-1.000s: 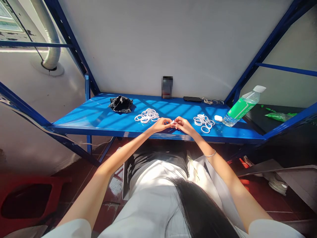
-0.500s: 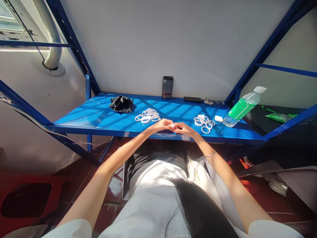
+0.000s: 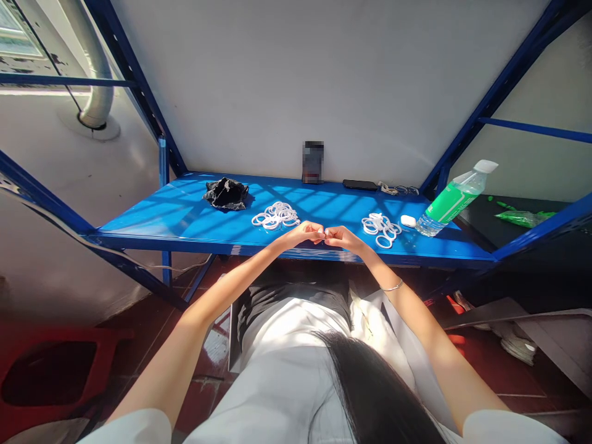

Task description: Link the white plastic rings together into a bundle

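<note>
My left hand [image 3: 306, 232] and my right hand [image 3: 343, 238] meet fingertip to fingertip over the front edge of the blue table [image 3: 185, 223]. The fingers of both are curled and pinched together. Whatever lies between them is hidden by the fingers and too small to name. Just beyond my left hand is a heap of white rings [image 3: 276, 216]. To the right of my right hand lies a second, smaller group of white rings [image 3: 382, 227], with one ring apart at its near side.
A crumpled black plastic bag [image 3: 226, 193] sits at the back left. Against the wall stands a dark box-like object [image 3: 313, 163], partly blurred. Further right are a black phone [image 3: 359, 185], a cable [image 3: 398, 190], a small white case [image 3: 407, 221] and a green-labelled bottle [image 3: 451, 203].
Both hands stay in nearly the same place. Their fingers have shifted slightly, and the small whitish bit seen between the fingertips earlier is now mostly covered.
</note>
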Available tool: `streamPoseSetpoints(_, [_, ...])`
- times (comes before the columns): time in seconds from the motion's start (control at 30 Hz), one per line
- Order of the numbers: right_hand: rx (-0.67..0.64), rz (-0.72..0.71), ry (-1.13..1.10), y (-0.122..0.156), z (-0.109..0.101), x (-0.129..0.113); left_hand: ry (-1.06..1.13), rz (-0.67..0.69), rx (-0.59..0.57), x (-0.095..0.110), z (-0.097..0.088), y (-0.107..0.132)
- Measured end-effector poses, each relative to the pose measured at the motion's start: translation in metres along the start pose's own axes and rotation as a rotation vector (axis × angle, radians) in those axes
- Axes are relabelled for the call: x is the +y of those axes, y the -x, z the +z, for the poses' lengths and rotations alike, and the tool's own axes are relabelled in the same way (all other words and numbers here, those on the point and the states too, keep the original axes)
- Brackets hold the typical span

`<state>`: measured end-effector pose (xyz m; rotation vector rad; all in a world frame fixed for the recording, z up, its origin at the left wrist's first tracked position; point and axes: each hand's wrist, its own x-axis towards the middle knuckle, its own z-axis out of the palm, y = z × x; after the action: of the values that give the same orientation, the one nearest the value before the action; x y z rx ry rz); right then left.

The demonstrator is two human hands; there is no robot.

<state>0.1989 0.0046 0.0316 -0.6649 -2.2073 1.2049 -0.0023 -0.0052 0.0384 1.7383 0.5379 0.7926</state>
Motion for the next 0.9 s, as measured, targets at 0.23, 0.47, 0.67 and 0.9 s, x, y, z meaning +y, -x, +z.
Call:
streamPoseSetpoints(0.23, [0.381, -0.103, 0.478, -0.001, 0.006, -0.001, -0.372, 0.075, 0.130, -0.004, -0.008, 0.001])
streamPoseSetpoints(0.47, [0.730, 0.228, 1.092, 0.011, -0.018, 0.009, -1.280, 0.132, 0.280, 0.014, -0.041, 0.008])
streamPoseSetpoints(0.67, [0.754, 0.444, 1.186, 0.023, -0.044, 0.034, -1.474, -0.047, 0.302, 0.013, -0.071, 0.014])
streamPoseSetpoints(0.9, [0.661, 0.342, 1.154, 0.022, -0.044, 0.046, -1.409, -0.105, 0.267, 0.005, -0.078, 0.017])
